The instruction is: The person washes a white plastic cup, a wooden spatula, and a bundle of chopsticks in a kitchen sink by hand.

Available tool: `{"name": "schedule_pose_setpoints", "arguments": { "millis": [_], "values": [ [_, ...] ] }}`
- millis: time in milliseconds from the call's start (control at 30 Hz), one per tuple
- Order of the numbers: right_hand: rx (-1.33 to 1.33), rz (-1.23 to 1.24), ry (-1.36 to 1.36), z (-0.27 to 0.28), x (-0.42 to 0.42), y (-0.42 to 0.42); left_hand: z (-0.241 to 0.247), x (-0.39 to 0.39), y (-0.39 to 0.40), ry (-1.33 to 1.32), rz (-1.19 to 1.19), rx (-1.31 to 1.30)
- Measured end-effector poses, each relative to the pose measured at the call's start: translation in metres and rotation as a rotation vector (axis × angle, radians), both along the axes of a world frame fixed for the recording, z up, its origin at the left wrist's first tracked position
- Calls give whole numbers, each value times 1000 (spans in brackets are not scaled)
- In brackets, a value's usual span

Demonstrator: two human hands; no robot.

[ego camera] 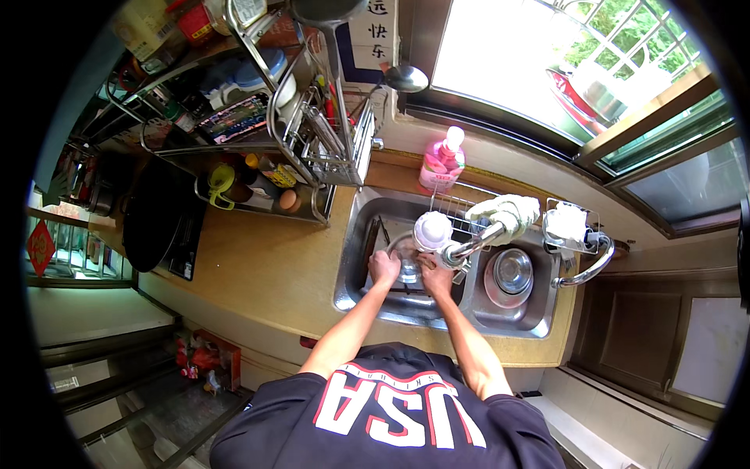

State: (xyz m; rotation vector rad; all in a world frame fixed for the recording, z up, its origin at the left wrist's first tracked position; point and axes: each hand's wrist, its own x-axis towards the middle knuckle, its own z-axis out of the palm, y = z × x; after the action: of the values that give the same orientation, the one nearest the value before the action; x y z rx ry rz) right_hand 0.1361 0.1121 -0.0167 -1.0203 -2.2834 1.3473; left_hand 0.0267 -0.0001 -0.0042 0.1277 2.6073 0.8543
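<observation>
Both my hands are down in the left basin of a steel double sink [345,252]. My left hand [385,268] grips the left side of a shiny, see-through-looking bowl [409,271]. On the opposite side, my right hand [436,277] holds its rim, its fingers partly hidden by the faucet. Above the bowl hangs a white round faucet attachment [433,231], fixed to a chrome spout [477,243], which covers part of the bowl. Thin dark sticks [382,230] lie in the same basin, beyond my left hand.
Stacked metal bowls [514,271] sit in the right basin. A pink soap bottle [442,164], a wire rack [454,211] and a draped cloth [507,217] stand behind. Left are a metal shelf [234,146], an egg [289,201] and a black wok [152,217]. A second curved tap [597,264] is at right.
</observation>
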Motion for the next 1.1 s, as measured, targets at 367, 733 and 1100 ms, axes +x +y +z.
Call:
{"name": "schedule_pose_setpoints", "arguments": {
  "millis": [367,733,1100],
  "values": [
    [-271,563,-208,-17,-2,52,2,-25,-11,-143,-534,432],
    [-65,298,32,-25,-14,53,2,-24,5,-206,-389,416],
    [-691,365,-42,4,1,18,3,-2,-15,-137,-366,499]
  ]
}}
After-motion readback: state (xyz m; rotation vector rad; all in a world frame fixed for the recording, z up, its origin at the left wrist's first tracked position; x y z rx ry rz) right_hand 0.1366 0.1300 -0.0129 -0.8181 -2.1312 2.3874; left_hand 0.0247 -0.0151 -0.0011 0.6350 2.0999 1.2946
